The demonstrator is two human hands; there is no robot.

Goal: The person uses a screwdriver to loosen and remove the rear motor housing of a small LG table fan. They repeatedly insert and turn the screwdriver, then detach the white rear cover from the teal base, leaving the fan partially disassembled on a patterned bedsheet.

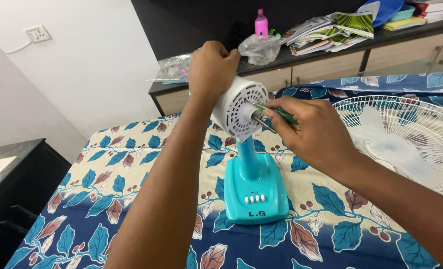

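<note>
Left hand point(212, 65) grips the far side of the fan motor housing point(237, 112); right hand point(315, 133) pinches a green-handled screwdriver point(276, 110) against its near face.

Two bare forearms and hands of one person, seen from above by a camera worn on the head. No sleeves show on either arm; both are uncovered from the lower edge of the view up to the wrists. The left hand point(212, 66) wears no ring, watch, bracelet or glove. The right hand point(315, 133) is likewise bare, with no jewellery or covering on the fingers or wrist. Fingernails are short and unpainted where they can be seen
</note>
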